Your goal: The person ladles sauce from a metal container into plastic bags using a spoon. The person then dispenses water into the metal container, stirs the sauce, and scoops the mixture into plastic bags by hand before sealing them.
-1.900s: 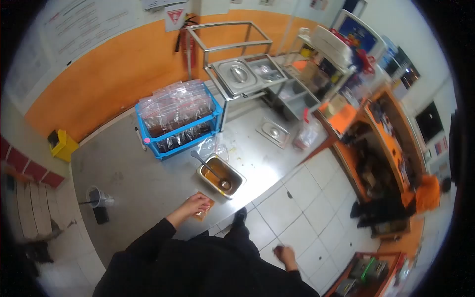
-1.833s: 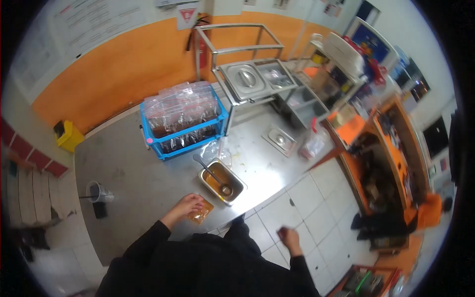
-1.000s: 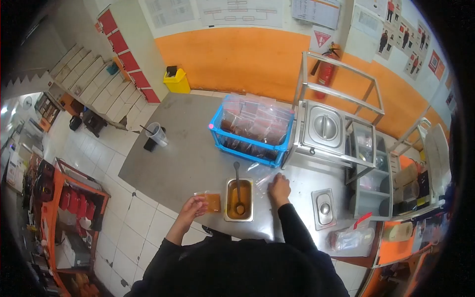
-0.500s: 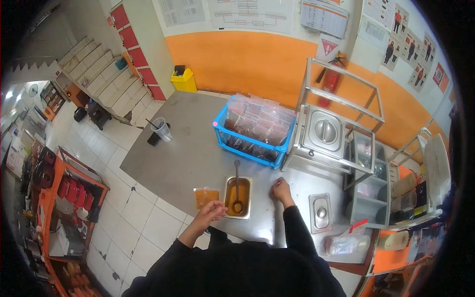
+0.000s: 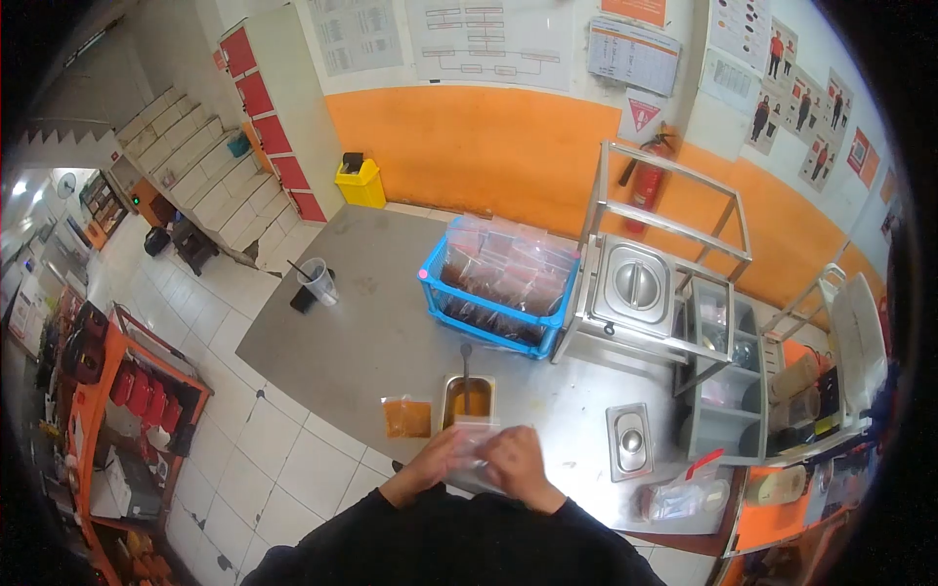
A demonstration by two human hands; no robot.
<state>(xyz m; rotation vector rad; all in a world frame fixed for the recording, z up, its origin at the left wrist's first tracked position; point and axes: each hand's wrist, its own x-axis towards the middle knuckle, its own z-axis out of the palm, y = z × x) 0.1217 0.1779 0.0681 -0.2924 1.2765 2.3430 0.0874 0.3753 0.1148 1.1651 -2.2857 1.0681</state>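
A clear plastic bag [image 5: 476, 439] is stretched between the two hands, over the near end of a steel pan [image 5: 490, 389] and partly hiding it. The left hand [image 5: 433, 461] has its fingers drawn together, clamped on the bag's left side. The right hand [image 5: 518, 467] is bent over the opposite side, its fingers curled inward and closed on the plastic; motion blurs the fingertips, so the exact grip of each one cannot be told.

Orange-brown liquid shows in the pan, and a ladle [image 5: 466, 371] stands in it, its handle leaning on the far rim and its bowl out of sight behind the bag. Just left of the pan, apart from the fingers, a filled bag [image 5: 406, 418] lies flat on the metal table [image 5: 342, 361], its contents orange-brown.

Beyond the pan is a blue crate [image 5: 493, 312] packed with plastic bags of dark contents. To its right stands a metal rack [image 5: 674, 231] carrying a large steel lid [image 5: 635, 278]. A smaller steel lid [image 5: 628, 442] lies right of the right hand, with a clear packet [image 5: 687, 500] near it. Toward the table's far left, a plastic cup [image 5: 318, 283] holds a dark stick.
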